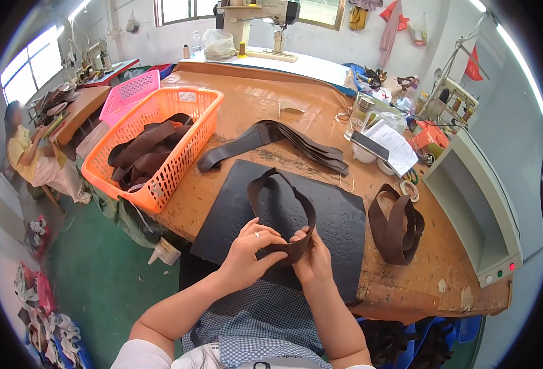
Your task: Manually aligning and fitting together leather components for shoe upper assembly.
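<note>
Two hands [251,252], one held brown loop [310,212], one black mat [222,215], one phone [370,145]; upper left, two baskets [188,157], orange and pink.

A plain white fabric sleeve [141,355] covers the left upper arm and ends near the elbow, leaving the forearm bare; a sliver of matching white right sleeve [360,367] shows at the lower edge. A thin, shiny ring [257,234] circles one of the left hand's [248,251] fingers. A blue-and-white checked cloth garment [253,313] covers the lap, with dark lettering on a pale patch [283,363] at the waist.
</note>
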{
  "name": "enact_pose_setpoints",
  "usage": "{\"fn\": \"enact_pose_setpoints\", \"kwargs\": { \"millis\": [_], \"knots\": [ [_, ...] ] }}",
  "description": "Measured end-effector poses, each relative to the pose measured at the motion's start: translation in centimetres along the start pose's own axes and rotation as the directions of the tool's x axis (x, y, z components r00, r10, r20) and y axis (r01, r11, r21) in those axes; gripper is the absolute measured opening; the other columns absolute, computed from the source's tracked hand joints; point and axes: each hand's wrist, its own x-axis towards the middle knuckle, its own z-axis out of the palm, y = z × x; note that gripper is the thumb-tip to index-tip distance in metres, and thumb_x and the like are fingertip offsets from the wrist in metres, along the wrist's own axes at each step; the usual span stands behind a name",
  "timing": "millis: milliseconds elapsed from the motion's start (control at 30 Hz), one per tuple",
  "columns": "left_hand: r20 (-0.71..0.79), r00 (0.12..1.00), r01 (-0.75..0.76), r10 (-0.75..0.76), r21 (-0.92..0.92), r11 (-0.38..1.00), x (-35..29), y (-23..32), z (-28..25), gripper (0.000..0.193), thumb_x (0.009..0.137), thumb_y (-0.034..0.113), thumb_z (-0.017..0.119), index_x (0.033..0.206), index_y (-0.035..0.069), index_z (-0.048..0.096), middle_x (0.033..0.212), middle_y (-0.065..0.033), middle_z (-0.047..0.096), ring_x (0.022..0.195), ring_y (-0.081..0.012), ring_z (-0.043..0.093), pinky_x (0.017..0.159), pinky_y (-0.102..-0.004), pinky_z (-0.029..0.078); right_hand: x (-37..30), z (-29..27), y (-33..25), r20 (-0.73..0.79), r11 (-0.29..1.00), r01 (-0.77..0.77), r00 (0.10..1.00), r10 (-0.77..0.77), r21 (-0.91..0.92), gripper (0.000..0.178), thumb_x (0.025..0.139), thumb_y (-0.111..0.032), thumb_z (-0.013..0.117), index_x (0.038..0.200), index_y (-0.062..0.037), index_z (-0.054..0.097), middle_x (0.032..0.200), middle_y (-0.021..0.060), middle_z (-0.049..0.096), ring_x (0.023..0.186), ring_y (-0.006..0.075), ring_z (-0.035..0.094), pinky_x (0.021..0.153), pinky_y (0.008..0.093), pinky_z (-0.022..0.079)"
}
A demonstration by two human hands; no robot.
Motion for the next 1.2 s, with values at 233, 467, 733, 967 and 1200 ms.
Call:
{"fn": "enact_pose_setpoints", "kwargs": {
  "millis": [233, 467, 733, 967, 1200],
  "knots": [
    [-0.055, 0.995, 0.083, -0.085, -0.037, 0.996, 0.1, -0.4, -2.3, 0.018, 0.081, 0.003, 0.072, 0.099, 0.003, 0.07, 0.087, -0.0056, 0.066, 0.094, -0.0211, 0.063, 0.116, -0.0511, 0.026, -3.8, 3.2, 2.9, 0.117, 0.968, -0.069, 0.988, 0.099, -0.242, 0.032, 0.103, -0.024, 0.051, 0.13, -0.0082, 0.053, 0.125, 0.0063, 0.061, 0.116, 0.0208, 0.058, 0.1, 0.0379, 0.046],
    [-0.163, 0.983, -0.051, 0.081, 0.177, 0.983, -0.3, 1.4, -3.1, 0.021, 0.08, 0.005, 0.075, 0.1, 0.003, 0.071, 0.086, -0.0061, 0.066, 0.096, -0.0225, 0.062, 0.109, -0.0443, 0.038, -4.2, 1.9, 4.2, 0.125, 0.958, 0.01, 0.992, 0.027, -0.287, 0.041, 0.089, -0.009, 0.07, 0.127, -0.0053, 0.055, 0.123, 0.0065, 0.062, 0.117, 0.0197, 0.058, 0.106, 0.0385, 0.043],
    [-0.077, 0.993, 0.077, -0.085, -0.108, 0.991, -0.2, 1.0, -3.8, 0.01, 0.084, 0.005, 0.073, 0.088, -0.002, 0.067, 0.083, -0.0078, 0.065, 0.087, -0.0216, 0.058, 0.079, -0.0335, 0.049, -5.0, 2.7, 5.0, 0.111, 0.937, 0.104, 0.991, -0.07, -0.335, 0.031, 0.084, 0.004, 0.071, 0.113, -0.0027, 0.061, 0.112, 0.0073, 0.068, 0.104, 0.0173, 0.064, 0.101, 0.0345, 0.047],
    [-0.214, 0.974, 0.068, -0.072, -0.028, 0.997, -0.5, 0.6, -2.6, 0.011, 0.085, 0.005, 0.072, 0.089, -0.003, 0.066, 0.084, -0.0107, 0.065, 0.085, -0.0239, 0.061, 0.076, -0.0323, 0.05, -4.7, 3.2, 4.8, 0.083, 0.914, 0.158, 0.987, -0.137, -0.374, 0.029, 0.084, 0.008, 0.07, 0.111, -0.0025, 0.063, 0.11, 0.007, 0.069, 0.103, 0.0157, 0.064, 0.099, 0.0314, 0.048],
    [-0.212, 0.976, -0.046, 0.054, 0.042, 0.998, -0.4, 1.4, -2.4, 0.025, 0.078, 0.003, 0.077, 0.099, -0.001, 0.066, 0.096, -0.0117, 0.066, 0.092, -0.0278, 0.064, 0.081, -0.0336, 0.052, -3.6, 2.1, 4.4, 0.121, 0.967, 0.084, 0.991, -0.056, -0.242, 0.026, 0.09, -0.002, 0.069, 0.115, -0.004, 0.062, 0.114, 0.0059, 0.068, 0.106, 0.0163, 0.063, 0.099, 0.0315, 0.048]
  ]
}}
